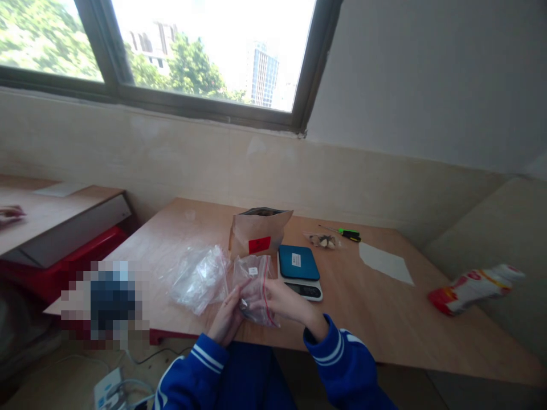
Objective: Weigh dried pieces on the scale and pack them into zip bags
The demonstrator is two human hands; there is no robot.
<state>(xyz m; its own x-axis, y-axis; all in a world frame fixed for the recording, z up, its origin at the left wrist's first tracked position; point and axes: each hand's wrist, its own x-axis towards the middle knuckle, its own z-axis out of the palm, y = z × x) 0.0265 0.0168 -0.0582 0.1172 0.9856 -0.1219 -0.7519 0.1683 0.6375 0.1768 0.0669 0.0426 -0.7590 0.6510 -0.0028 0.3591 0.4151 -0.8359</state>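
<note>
A clear zip bag with a red seal line and a small white label is between my hands at the table's front edge. My left hand grips it from the left side. My right hand reaches across the seal line, and its curled fingers show blurrily through the plastic, so what they hold is unclear. A small dark, shiny spot shows near the fingertips. A pile of clear plastic bags lies left of my hands. Behind them stands an open brown paper pouch with a red label.
A blue-topped digital scale sits just right of the bag. Farther right lie a small bag of brownish pieces, a green-and-black screwdriver, white paper and a red-white bottle. Another person's hand rests at the left table.
</note>
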